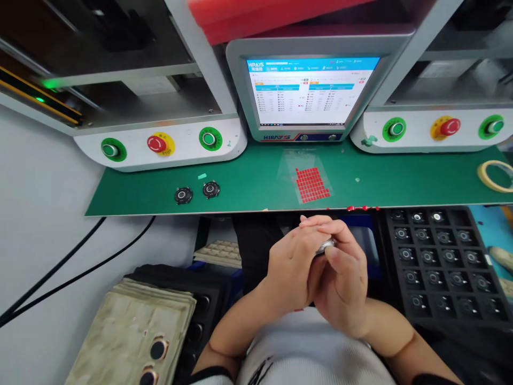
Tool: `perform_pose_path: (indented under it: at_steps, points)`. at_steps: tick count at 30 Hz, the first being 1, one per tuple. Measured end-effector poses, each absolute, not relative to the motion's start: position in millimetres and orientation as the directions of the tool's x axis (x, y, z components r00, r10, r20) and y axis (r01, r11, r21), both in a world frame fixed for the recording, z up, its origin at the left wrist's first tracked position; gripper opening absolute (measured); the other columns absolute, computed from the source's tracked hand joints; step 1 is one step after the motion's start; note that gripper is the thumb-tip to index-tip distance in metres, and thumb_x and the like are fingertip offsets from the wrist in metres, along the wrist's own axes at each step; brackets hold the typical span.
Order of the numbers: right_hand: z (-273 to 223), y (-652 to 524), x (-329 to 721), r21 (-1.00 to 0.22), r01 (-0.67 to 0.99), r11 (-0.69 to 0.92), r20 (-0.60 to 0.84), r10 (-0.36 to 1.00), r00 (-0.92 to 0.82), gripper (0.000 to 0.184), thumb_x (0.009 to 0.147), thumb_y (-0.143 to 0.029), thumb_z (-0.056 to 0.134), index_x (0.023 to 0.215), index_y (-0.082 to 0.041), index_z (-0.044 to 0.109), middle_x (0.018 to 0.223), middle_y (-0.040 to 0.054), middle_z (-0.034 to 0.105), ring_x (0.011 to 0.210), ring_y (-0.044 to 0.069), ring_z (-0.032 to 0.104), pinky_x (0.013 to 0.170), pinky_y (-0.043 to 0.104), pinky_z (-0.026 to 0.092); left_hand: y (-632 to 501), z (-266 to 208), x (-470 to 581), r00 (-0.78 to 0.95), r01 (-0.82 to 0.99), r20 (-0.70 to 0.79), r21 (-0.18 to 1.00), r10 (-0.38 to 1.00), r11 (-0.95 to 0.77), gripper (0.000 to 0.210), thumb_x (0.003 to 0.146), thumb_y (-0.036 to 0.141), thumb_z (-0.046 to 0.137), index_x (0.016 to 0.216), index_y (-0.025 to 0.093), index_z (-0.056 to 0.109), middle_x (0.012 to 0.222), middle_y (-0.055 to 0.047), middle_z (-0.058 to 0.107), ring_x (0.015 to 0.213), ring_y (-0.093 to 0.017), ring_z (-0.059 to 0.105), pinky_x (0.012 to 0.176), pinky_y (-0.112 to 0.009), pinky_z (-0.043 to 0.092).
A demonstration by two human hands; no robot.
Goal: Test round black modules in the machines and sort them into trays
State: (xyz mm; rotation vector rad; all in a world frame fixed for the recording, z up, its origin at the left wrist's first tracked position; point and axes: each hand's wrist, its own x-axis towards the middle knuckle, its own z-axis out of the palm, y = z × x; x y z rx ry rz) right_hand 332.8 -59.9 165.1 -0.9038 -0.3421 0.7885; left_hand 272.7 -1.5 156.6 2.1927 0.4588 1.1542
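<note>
Close in front of my body, above my lap, my two hands are cupped together around a watch case. Only a sliver of its silvery rim shows between the fingers. My left hand wraps it from the left, its fingers laid across the top. From the other side my right hand grips it, with the thumb bent against the near edge. Beyond them on the green bench lie a black watch case and a second black watch case, and a clear sheet of red stickers.
A black tray of watch cases stands at right. Stacked beige trays with round watch parts sit at lower left. A monitor rises behind the bench between two machines with buttons. A tape roll lies at far right.
</note>
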Motion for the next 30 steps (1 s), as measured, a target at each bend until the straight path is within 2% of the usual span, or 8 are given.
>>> perform_pose_path:
  at_steps: [7, 10, 12, 14, 17, 19, 25, 30]
  points:
    - [162, -58, 329, -0.794, -0.481, 0.373, -0.086, 0.714, 0.695, 0.013, 0.086, -0.023, 0.059, 0.088, -0.029, 0.07, 0.101, -0.0025, 0.072, 0.097, 0.014, 0.068, 0.088, 0.028, 0.056, 0, 148, 271, 0.57, -0.053, 0.645, 0.648, 0.509, -0.76, 0.023, 0.098, 0.024, 0.045, 0.115, 0.016, 0.058, 0.103, -0.009, 0.074, 0.099, -0.017, 0.07, 0.093, -0.026, 0.054]
    - [160, -60, 335, -0.83, -0.429, 0.356, -0.049, 0.721, 0.691, 0.011, 0.09, -0.025, 0.059, 0.088, -0.028, 0.069, 0.098, -0.0015, 0.071, 0.096, 0.014, 0.069, 0.087, 0.028, 0.056, -1, 149, 269, 0.577, -0.1, 0.615, 0.707, 0.538, -0.7, 0.02, 0.096, 0.021, 0.049, 0.112, 0.016, 0.059, 0.1, -0.009, 0.073, 0.096, -0.017, 0.069, 0.088, -0.027, 0.054]
    - [158, -64, 341, -0.872, -0.356, 0.337, 0.023, 0.753, 0.658, 0.014, 0.094, -0.026, 0.055, 0.09, -0.027, 0.069, 0.097, 0.0003, 0.068, 0.094, 0.014, 0.068, 0.085, 0.028, 0.056, -1, 153, 267, 0.615, -0.182, 0.503, 0.84, 0.608, -0.511, 0.017, 0.097, 0.021, 0.048, 0.109, 0.018, 0.059, 0.097, -0.007, 0.071, 0.089, -0.016, 0.068, 0.082, -0.026, 0.054]
    - [156, -69, 349, -0.917, -0.206, 0.342, 0.156, 0.783, 0.602, 0.016, 0.09, -0.025, 0.06, 0.104, -0.026, 0.066, 0.106, 0.0034, 0.065, 0.101, 0.017, 0.065, 0.089, 0.032, 0.056, -2, 157, 265, 0.696, -0.291, 0.301, 0.948, 0.652, -0.126, 0.017, 0.1, 0.027, 0.044, 0.103, 0.018, 0.059, 0.092, -0.006, 0.07, 0.083, -0.015, 0.067, 0.077, -0.027, 0.053]
    - [153, -75, 362, -0.891, 0.087, 0.446, 0.429, 0.764, 0.482, 0.058, 0.073, -0.015, 0.072, 0.127, -0.024, 0.054, 0.125, 0.0083, 0.059, 0.118, 0.024, 0.058, 0.103, 0.042, 0.05, -4, 163, 264, 0.828, -0.374, 0.067, 0.806, 0.557, 0.459, 0.025, 0.101, 0.037, 0.044, 0.093, 0.017, 0.057, 0.078, -0.005, 0.067, 0.071, -0.016, 0.065, 0.072, -0.029, 0.052]
    - [152, -76, 369, -0.83, 0.202, 0.519, 0.555, 0.738, 0.384, 0.071, 0.068, -0.008, 0.072, 0.132, -0.025, 0.049, 0.125, 0.0089, 0.06, 0.119, 0.026, 0.057, 0.103, 0.046, 0.05, -6, 164, 264, 0.866, -0.373, 0.005, 0.674, 0.5, 0.638, 0.025, 0.098, 0.039, 0.049, 0.092, 0.016, 0.056, 0.071, -0.003, 0.065, 0.064, -0.015, 0.062, 0.07, -0.03, 0.052]
    - [148, -73, 383, -0.756, 0.253, 0.604, 0.655, 0.708, 0.266, 0.078, 0.063, -0.004, 0.075, 0.133, -0.023, 0.047, 0.119, 0.0092, 0.067, 0.108, 0.026, 0.063, 0.094, 0.046, 0.056, -10, 167, 265, 0.893, -0.325, -0.071, 0.579, 0.444, 0.747, 0.029, 0.091, 0.043, 0.058, 0.092, 0.014, 0.057, 0.063, -0.003, 0.06, 0.066, -0.019, 0.064, 0.065, -0.029, 0.05]
    - [140, -72, 394, -0.712, 0.278, 0.645, 0.701, 0.681, 0.213, 0.072, 0.064, -0.011, 0.083, 0.128, -0.022, 0.053, 0.114, 0.0078, 0.072, 0.11, 0.026, 0.067, 0.103, 0.047, 0.054, -11, 166, 268, 0.898, -0.332, -0.064, 0.552, 0.436, 0.765, 0.032, 0.093, 0.046, 0.058, 0.093, 0.015, 0.058, 0.064, -0.002, 0.06, 0.065, -0.017, 0.062, 0.06, -0.025, 0.047]
